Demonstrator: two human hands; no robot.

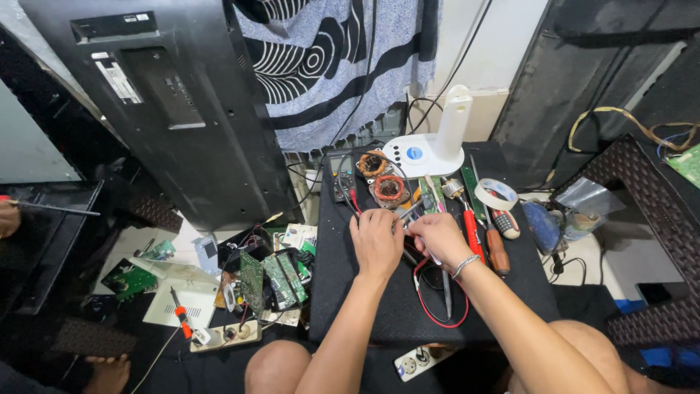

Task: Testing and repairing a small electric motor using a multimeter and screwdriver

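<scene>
My left hand point(375, 242) and my right hand point(439, 238) meet over a black work mat point(379, 306), fingers closed around a small part between them, which my fingers mostly hide. A thin metal tool point(410, 211) pokes out from between the hands. My right wrist wears a silver bracelet point(464, 265). Red and black test leads point(437, 303) lie just below my right hand. Two copper wire coils point(389, 190) and a multimeter point(340, 175) sit right beyond my hands.
Red-handled screwdrivers point(485, 237), a tape roll point(496, 193) and a white lamp base point(426, 153) lie at the mat's far right. Green circuit boards point(273, 277) clutter the floor on the left. A black television back panel point(168, 102) leans at upper left. Another person's hand point(9, 217) shows at the left edge.
</scene>
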